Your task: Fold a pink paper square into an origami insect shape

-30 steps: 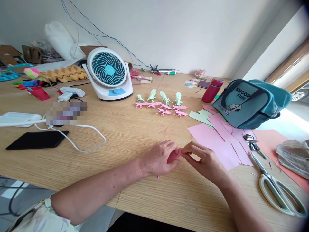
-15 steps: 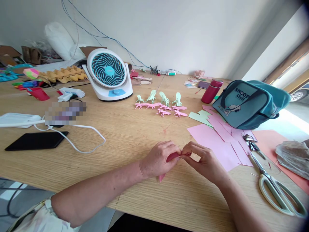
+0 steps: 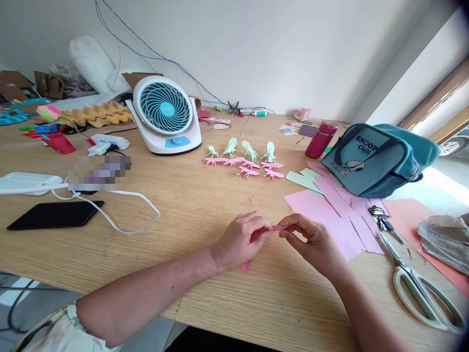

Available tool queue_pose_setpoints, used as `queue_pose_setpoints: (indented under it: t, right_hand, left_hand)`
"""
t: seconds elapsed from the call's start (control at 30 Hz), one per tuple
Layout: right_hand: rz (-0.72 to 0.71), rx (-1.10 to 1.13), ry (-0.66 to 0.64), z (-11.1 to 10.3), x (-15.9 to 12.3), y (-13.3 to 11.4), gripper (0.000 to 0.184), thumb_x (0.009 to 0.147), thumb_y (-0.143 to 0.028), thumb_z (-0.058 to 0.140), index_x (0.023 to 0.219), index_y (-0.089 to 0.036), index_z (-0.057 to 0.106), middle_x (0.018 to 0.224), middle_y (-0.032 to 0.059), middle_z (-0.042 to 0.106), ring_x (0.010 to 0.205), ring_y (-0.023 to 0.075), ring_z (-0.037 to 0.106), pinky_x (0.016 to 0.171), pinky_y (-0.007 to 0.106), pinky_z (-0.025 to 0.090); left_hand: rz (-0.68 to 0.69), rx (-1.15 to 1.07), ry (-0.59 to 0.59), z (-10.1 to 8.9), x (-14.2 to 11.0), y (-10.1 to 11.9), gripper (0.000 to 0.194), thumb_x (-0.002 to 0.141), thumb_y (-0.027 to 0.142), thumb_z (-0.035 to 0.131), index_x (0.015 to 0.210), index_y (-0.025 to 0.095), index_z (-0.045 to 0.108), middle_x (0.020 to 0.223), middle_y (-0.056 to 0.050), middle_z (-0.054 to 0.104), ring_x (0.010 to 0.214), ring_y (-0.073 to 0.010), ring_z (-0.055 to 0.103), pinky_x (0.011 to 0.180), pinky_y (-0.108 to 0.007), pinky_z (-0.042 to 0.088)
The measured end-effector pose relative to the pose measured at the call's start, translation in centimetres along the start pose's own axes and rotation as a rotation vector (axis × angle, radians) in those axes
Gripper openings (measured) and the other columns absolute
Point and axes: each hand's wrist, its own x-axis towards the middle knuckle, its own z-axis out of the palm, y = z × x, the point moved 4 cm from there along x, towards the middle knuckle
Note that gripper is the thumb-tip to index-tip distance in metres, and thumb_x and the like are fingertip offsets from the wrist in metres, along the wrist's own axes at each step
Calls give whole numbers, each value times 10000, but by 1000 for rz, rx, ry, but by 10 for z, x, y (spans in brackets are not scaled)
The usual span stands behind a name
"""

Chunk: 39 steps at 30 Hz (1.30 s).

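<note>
My left hand [image 3: 240, 242] and my right hand [image 3: 311, 240] meet above the near middle of the wooden table [image 3: 190, 205]. Both pinch one folded piece of pink paper [image 3: 256, 233]. Its pointed lower tip sticks out beneath my left hand and its upper end lies between my right fingertips. Just right of my hands lie loose pink paper sheets [image 3: 330, 215]. Farther back stands a group of small folded paper figures [image 3: 245, 159], some pale green and some pink.
Scissors [image 3: 417, 286] and a key bunch [image 3: 379, 215] lie at the right. A teal bag [image 3: 381, 156] and a red bottle [image 3: 321, 138] stand behind the sheets. A white-and-blue fan [image 3: 164, 115], a black phone [image 3: 54, 214] and a white cable [image 3: 120, 215] occupy the left.
The pink paper has been lifted and turned; its lower tip now pokes out beneath my left hand. Both hands stay pinched on it, raised slightly.
</note>
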Motion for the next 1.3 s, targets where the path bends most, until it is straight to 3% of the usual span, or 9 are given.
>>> queue_pose_setpoints:
  t: [0.33,0.53,1.13,1.3]
  right_hand:
    - [125,289,-8,15,-3,15,123,909,-284,650,1020,-229,652,875,14,700,808,147,675,753,278,542]
    - [239,473,19,18,-1,17,181,863,-386,721,924,-221,680,789,6,707,717,121,675,668,225,534]
    - [230,480,23,19,1,17,209,837,-396,743,869,-200,681,722,6,697,674,120,662,638,217,518]
    - [223,464,36,17,1,14,219,841,-411,735,885,-201,695,717,9,696,653,120,665,615,215,525]
  left_hand:
    - [21,-33,50,0,0,1,71,938,184,574,934,179,645,868,-42,657,860,-176,610,819,-295,476]
    - [70,-64,99,-2,0,3,101,951,142,557,983,172,647,888,-42,637,854,-157,595,811,-277,481]
    - [104,-125,73,5,0,-2,255,968,119,517,1149,202,675,908,-43,582,807,-123,573,737,-230,489]
    - [76,-130,106,1,1,1,126,946,127,572,1011,163,673,894,-40,648,844,-133,607,811,-247,491]
